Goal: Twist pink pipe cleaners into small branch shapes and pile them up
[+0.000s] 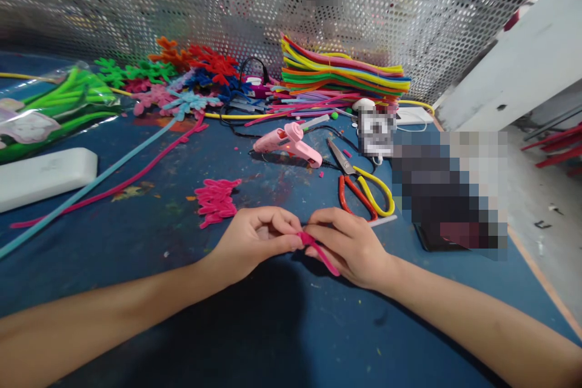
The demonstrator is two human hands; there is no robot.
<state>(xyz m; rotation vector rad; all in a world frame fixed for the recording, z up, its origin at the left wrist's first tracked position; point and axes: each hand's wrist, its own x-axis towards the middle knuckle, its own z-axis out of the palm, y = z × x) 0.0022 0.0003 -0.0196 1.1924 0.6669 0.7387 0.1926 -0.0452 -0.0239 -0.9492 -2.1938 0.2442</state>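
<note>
Between my hands, above the blue tabletop, is a magenta pipe cleaner, bunched at one end with a straight tail pointing down to the right. My left hand is closed, pinching the bunched end between thumb and fingers. My right hand is closed around the same piece, its fingertips meeting the left ones; part of the piece is hidden by the fingers. Just beyond my left hand lies a small pile of bent magenta pipe cleaner pieces. Scissors with red and yellow handles lie open beyond my right hand.
A pink glue gun lies ahead. Behind it is a stack of coloured pipe cleaners, with snowflake-like pipe cleaner shapes to its left. A white box and a bagged green bundle sit at left. A perforated metal panel stands behind.
</note>
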